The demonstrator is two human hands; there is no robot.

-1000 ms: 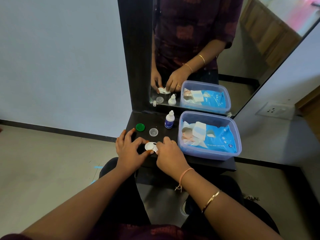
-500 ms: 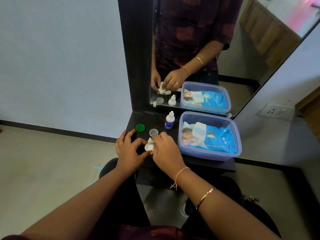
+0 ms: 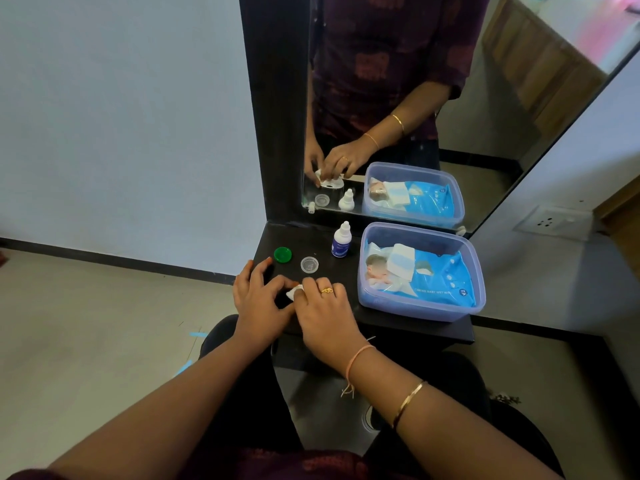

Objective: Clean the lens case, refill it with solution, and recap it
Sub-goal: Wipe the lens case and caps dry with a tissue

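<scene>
The white lens case (image 3: pixel 295 292) lies near the front edge of the black shelf (image 3: pixel 381 327), almost hidden between my hands. My left hand (image 3: pixel 258 301) holds it with thumb and forefinger. My right hand (image 3: pixel 323 308) has its fingers curled over the case, pinching a small white wipe against it; the mirror shows the wipe pressed into the case. A green cap (image 3: pixel 282 254) and a clear cap (image 3: pixel 309 265) lie loose behind my hands. Further back stands the capped solution bottle (image 3: pixel 341 240).
A blue-tinted plastic box (image 3: pixel 474 299) holding a pack of wet wipes fills the shelf's right half. The mirror (image 3: pixel 415 98) rises at the back in a black frame. A wall socket (image 3: pixel 550 221) is on the right; the floor lies to the left.
My right hand has slid left and forward over the case, covering most of it with the wipe. My left hand has stayed in place holding the case.
</scene>
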